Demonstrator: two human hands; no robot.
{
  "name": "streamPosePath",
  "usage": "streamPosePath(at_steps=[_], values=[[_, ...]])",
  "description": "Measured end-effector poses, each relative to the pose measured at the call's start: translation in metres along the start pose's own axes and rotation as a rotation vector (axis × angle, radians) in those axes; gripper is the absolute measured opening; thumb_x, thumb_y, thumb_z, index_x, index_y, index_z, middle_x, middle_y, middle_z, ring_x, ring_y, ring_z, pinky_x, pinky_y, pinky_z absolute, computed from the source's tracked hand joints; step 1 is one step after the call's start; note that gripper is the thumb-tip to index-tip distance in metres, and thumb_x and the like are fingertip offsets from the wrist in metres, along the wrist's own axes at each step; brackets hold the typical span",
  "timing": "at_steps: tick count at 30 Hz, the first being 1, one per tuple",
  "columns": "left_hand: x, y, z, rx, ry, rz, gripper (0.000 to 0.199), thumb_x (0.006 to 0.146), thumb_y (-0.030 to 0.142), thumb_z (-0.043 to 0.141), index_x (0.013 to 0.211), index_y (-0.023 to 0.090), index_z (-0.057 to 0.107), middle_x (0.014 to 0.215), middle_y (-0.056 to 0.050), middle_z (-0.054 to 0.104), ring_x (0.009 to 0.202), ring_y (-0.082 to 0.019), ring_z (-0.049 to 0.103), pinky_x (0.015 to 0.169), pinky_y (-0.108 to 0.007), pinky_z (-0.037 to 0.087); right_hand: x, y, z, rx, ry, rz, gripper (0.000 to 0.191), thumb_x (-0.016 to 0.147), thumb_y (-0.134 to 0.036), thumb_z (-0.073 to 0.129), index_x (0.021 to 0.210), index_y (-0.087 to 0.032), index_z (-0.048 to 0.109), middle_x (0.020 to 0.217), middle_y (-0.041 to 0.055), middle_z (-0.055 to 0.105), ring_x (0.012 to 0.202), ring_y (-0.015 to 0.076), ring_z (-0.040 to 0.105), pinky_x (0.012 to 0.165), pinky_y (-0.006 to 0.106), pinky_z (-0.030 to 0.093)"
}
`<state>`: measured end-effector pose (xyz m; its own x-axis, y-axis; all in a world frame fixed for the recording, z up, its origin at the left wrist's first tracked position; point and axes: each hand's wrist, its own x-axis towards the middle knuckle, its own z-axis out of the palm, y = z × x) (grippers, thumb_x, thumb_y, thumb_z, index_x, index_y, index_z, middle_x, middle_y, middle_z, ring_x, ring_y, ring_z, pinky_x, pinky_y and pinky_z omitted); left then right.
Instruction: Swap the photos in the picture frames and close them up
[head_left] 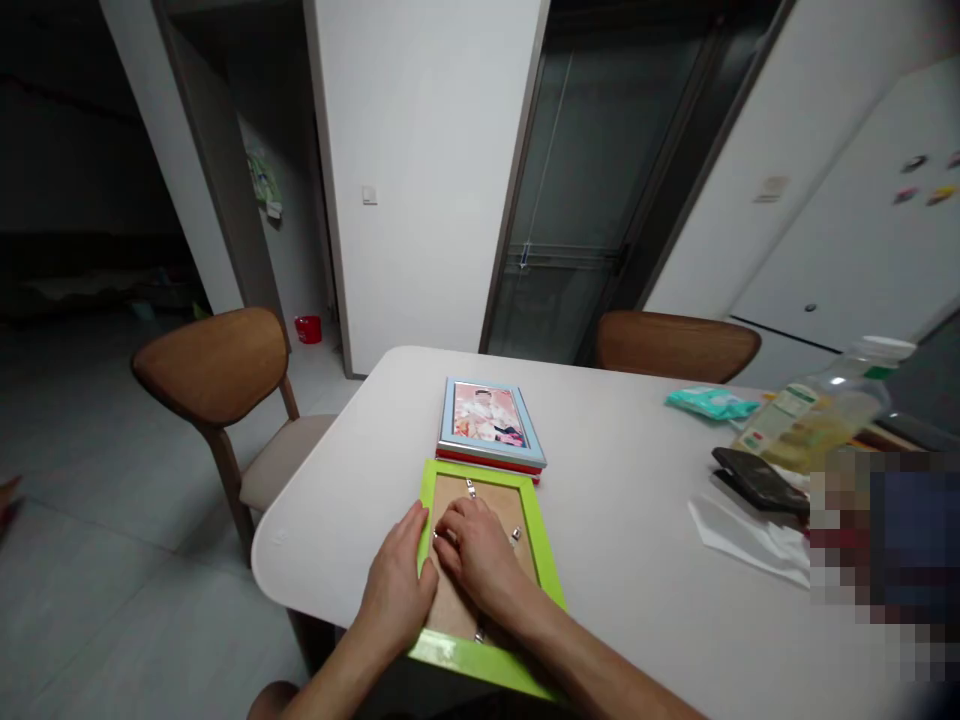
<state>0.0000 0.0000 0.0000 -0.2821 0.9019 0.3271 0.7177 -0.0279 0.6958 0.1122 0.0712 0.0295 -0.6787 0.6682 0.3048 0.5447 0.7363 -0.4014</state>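
A green picture frame lies face down at the near edge of the white table, its brown backing board up with small metal tabs around it. My left hand rests flat on the frame's left edge. My right hand lies on the backing board, fingertips at a tab on the left side. Just beyond lies a stack of frames, a light blue frame holding a photo on top of a red one.
Two wooden chairs stand at the table, one at the left, one at the far side. On the right lie a teal packet, a plastic bottle, a dark wallet-like object and white paper.
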Motion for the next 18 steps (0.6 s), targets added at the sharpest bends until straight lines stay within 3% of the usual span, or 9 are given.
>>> streamPosePath(at_steps=[4,9,18], values=[[0.0,0.0,0.0,-0.015,0.008,-0.011,0.056,0.062,0.006,0.042,0.118,0.011,0.043,0.125,-0.01,0.044,0.115,-0.019,0.04,0.099,-0.036,0.03,0.007,0.022,-0.006,-0.036,0.058,0.07,0.02,0.079,-0.025,0.043,0.09,-0.018,0.059,0.087,0.0064,0.056,0.084,0.0166,0.047,0.075,0.026,0.034],[0.001,0.003,0.002,-0.043,0.023,-0.029,0.057,0.061,0.005,0.042,0.117,0.012,0.045,0.125,-0.01,0.045,0.115,-0.021,0.04,0.1,-0.036,0.029,0.023,0.05,-0.009,-0.128,0.084,0.189,0.022,0.079,-0.023,0.042,0.084,-0.017,0.062,0.082,0.0079,0.055,0.079,0.0186,0.046,0.072,0.029,0.033],[0.003,0.006,0.004,-0.008,0.026,-0.025,0.054,0.062,0.004,0.042,0.116,0.009,0.045,0.124,-0.012,0.045,0.114,-0.022,0.041,0.098,-0.035,0.031,0.029,0.049,-0.006,-0.092,0.048,0.152,0.022,0.077,-0.023,0.044,0.088,-0.024,0.063,0.086,0.0052,0.056,0.082,0.0181,0.046,0.071,0.03,0.033]])
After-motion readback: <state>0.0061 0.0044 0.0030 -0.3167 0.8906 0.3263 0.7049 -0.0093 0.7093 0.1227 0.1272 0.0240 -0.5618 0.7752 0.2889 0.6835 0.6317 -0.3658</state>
